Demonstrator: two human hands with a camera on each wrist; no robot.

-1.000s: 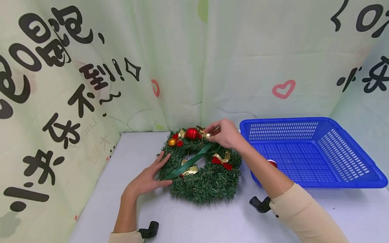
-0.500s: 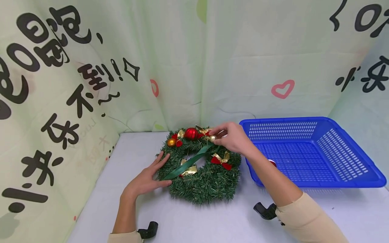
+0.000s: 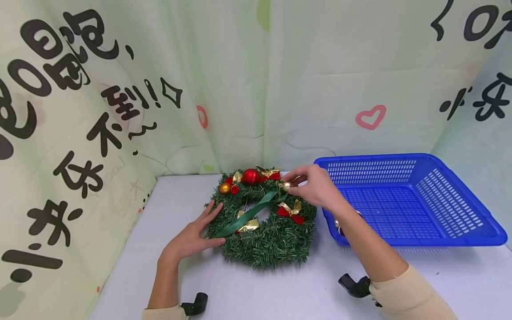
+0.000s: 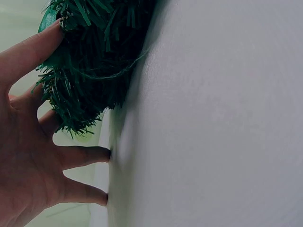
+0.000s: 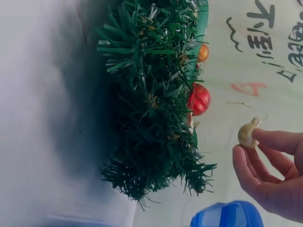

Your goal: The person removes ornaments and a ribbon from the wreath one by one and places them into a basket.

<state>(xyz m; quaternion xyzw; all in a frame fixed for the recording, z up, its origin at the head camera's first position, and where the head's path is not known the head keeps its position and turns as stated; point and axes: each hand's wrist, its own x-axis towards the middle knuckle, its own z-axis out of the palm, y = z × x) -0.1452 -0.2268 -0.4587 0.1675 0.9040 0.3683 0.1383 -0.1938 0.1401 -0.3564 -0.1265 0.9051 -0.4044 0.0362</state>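
A green artificial wreath (image 3: 268, 249) lies on the table, with a green ribbon (image 3: 248, 216) running diagonally across its centre. My left hand (image 3: 194, 235) rests spread against the wreath's left side, thumb near the ribbon's lower end. In the left wrist view, two fingertips reach down to the tabletop beside the needles. Between thumb and fingers my right hand (image 3: 314, 186) pinches a small gold bauble (image 5: 247, 135) with a thin hook at its cap, over the wreath's upper right. A red bauble (image 3: 251, 177), an orange-gold bauble (image 3: 225, 188) and several red-and-gold bows (image 3: 291, 212) decorate the wreath.
A blue plastic basket (image 3: 472, 241) stands to the right, its left end close to the wreath. Small ornaments (image 3: 338, 226) in it are partly hidden behind my right forearm. Pale printed curtains (image 3: 312, 89) hang behind and along the sides of the white table (image 3: 256, 293).
My right hand has moved right and slightly towards me with the gold bauble, away from the bow beside the red bauble. The left hand stays in place on the wreath.
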